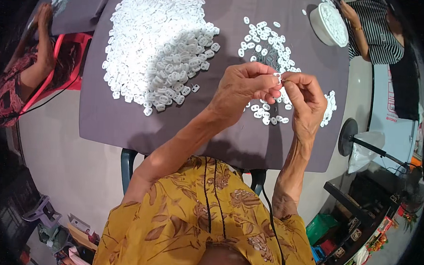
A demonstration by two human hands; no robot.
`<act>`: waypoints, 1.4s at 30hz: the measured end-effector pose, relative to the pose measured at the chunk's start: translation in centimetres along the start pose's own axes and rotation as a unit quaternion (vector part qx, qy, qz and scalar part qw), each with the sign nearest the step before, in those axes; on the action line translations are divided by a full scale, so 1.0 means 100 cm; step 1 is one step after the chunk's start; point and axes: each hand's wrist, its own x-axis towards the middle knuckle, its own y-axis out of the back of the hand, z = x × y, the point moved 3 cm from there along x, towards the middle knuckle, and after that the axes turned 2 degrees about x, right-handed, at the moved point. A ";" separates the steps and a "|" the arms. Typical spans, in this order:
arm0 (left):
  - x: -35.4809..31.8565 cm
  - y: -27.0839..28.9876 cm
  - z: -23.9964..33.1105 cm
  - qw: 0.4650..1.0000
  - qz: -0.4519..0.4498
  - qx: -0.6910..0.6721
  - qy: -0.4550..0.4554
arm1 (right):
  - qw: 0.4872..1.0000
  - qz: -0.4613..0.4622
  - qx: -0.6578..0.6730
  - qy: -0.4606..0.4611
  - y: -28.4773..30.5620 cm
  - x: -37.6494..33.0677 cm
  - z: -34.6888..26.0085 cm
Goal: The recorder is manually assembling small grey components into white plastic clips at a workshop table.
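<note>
- Both hands meet above the dark grey cloth-covered table (126,123): the left hand (240,88) and the right hand (305,101) pinch one small white plastic piece (277,77) between closed fingertips.
- Beneath them, a thin scatter of small white pieces (269,46) lies spread out.
- Farther left, the large heap of white plastic pieces (154,43) looks barely dented; most work seems left.
- Beyond, a white round bowl (329,23) sits filled.

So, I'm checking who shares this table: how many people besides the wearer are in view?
2. One person in a patterned red top sits at the left edge, arm raised toward the grey table. One in a striped top is upper right, beside the white bowl. Others may be out of frame.
</note>
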 end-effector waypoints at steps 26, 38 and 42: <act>-0.004 -0.005 0.002 0.998 0.012 0.037 -0.041 | 0.998 -0.003 -0.030 0.047 -0.003 -0.003 -0.001; -0.005 -0.008 0.001 0.997 0.024 0.029 -0.063 | 0.996 0.011 -0.065 0.060 -0.005 -0.005 -0.003; -0.002 -0.006 -0.002 0.997 0.027 0.021 -0.062 | 0.996 0.026 -0.057 0.058 -0.004 -0.004 0.000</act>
